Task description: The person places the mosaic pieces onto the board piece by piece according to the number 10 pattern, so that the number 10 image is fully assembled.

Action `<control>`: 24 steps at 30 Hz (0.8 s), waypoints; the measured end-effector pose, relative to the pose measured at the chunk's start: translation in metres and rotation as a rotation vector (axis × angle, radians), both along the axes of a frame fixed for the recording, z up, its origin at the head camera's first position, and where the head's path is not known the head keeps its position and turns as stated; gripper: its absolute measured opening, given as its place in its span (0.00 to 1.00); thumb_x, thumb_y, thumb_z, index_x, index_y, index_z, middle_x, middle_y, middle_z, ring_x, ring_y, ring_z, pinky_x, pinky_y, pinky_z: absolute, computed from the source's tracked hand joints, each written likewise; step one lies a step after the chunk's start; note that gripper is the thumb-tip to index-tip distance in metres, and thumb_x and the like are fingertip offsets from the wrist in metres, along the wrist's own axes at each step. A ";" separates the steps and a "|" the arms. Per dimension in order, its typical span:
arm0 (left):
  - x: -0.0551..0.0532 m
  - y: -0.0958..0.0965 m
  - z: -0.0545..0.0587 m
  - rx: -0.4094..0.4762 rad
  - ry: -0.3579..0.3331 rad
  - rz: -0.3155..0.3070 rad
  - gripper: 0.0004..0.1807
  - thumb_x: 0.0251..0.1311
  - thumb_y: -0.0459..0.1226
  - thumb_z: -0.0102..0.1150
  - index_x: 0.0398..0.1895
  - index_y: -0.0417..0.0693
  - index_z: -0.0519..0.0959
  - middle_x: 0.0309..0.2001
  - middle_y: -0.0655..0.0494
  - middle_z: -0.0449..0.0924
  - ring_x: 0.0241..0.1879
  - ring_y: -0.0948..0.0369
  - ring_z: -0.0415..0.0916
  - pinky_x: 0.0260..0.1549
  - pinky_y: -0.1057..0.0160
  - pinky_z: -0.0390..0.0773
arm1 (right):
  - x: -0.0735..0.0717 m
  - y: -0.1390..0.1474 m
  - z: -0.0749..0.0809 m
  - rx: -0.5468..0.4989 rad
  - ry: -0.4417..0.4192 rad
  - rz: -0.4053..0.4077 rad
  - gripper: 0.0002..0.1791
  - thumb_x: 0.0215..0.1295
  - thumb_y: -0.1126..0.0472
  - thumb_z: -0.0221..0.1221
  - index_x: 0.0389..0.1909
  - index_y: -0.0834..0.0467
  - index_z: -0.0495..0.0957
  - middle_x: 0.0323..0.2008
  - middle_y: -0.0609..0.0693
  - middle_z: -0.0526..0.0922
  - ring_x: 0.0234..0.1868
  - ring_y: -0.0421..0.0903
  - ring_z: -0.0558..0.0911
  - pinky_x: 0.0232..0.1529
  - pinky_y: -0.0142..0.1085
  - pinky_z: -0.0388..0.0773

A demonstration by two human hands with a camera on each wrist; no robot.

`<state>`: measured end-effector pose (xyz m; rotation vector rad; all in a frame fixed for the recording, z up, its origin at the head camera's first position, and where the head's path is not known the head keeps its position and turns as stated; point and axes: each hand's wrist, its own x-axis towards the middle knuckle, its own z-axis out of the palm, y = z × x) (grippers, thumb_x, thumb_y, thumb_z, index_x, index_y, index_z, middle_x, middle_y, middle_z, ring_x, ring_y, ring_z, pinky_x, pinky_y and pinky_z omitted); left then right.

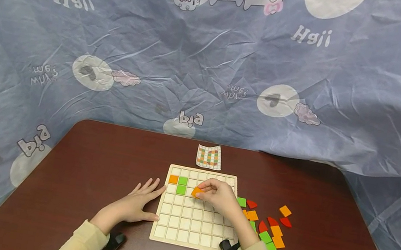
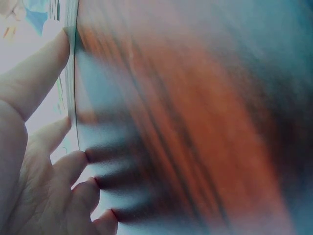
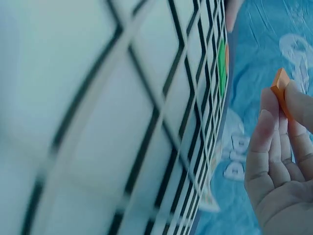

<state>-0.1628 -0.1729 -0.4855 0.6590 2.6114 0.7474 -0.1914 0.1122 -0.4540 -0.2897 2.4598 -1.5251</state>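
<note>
A pale wooden grid board (image 1: 185,224) lies on the table. In its upper left cells sit an orange square tile (image 1: 173,179) and two green square tiles (image 1: 181,189). My right hand (image 1: 218,195) pinches another orange square tile (image 1: 196,192) between thumb and fingers, over the board's upper middle cells. In the right wrist view that orange tile (image 3: 281,90) shows tilted on edge, apart from the grid. My left hand (image 1: 135,204) lies with fingers spread at the board's left edge, thumb and index fingertip right at the rim.
Loose green, orange and red tiles (image 1: 276,231) are scattered right of the board, partly behind the right forearm. A small paper card (image 1: 209,156) with a coloured grid pattern lies beyond the board. A printed blue-grey cloth (image 1: 212,56) hangs behind the dark red-brown table (image 1: 111,158).
</note>
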 end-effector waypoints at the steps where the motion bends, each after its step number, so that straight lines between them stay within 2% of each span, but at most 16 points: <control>1: 0.000 0.000 0.000 -0.003 0.002 0.001 0.48 0.59 0.51 0.66 0.79 0.51 0.53 0.79 0.39 0.41 0.78 0.40 0.35 0.73 0.34 0.39 | 0.001 -0.005 -0.001 0.002 0.000 0.006 0.09 0.58 0.63 0.69 0.39 0.58 0.83 0.35 0.50 0.85 0.33 0.42 0.84 0.35 0.31 0.79; 7: 0.000 0.001 0.000 -0.007 0.004 0.009 0.48 0.59 0.51 0.66 0.78 0.52 0.53 0.79 0.40 0.41 0.78 0.41 0.35 0.73 0.34 0.39 | 0.003 -0.028 -0.008 0.061 0.024 0.052 0.06 0.59 0.64 0.68 0.38 0.59 0.84 0.32 0.49 0.84 0.30 0.40 0.82 0.32 0.30 0.79; 13: 0.000 0.000 -0.003 -0.005 0.001 0.011 0.48 0.58 0.51 0.66 0.79 0.52 0.53 0.79 0.39 0.41 0.78 0.40 0.35 0.73 0.34 0.39 | 0.003 -0.045 -0.013 0.177 0.117 0.080 0.04 0.59 0.66 0.68 0.34 0.58 0.85 0.29 0.47 0.84 0.27 0.37 0.79 0.30 0.29 0.77; 20: 0.001 -0.001 -0.002 0.001 -0.002 0.002 0.48 0.59 0.51 0.66 0.78 0.50 0.53 0.79 0.39 0.40 0.78 0.39 0.34 0.73 0.33 0.39 | 0.003 -0.054 -0.013 0.257 0.195 0.098 0.03 0.57 0.68 0.68 0.31 0.60 0.85 0.25 0.46 0.83 0.25 0.36 0.76 0.29 0.29 0.76; 24: 0.000 0.000 0.000 -0.004 0.004 0.004 0.48 0.59 0.50 0.66 0.78 0.51 0.54 0.79 0.39 0.41 0.78 0.40 0.34 0.73 0.34 0.39 | 0.002 -0.056 -0.013 0.314 0.236 0.097 0.03 0.55 0.68 0.69 0.29 0.60 0.85 0.26 0.47 0.80 0.26 0.37 0.75 0.29 0.29 0.75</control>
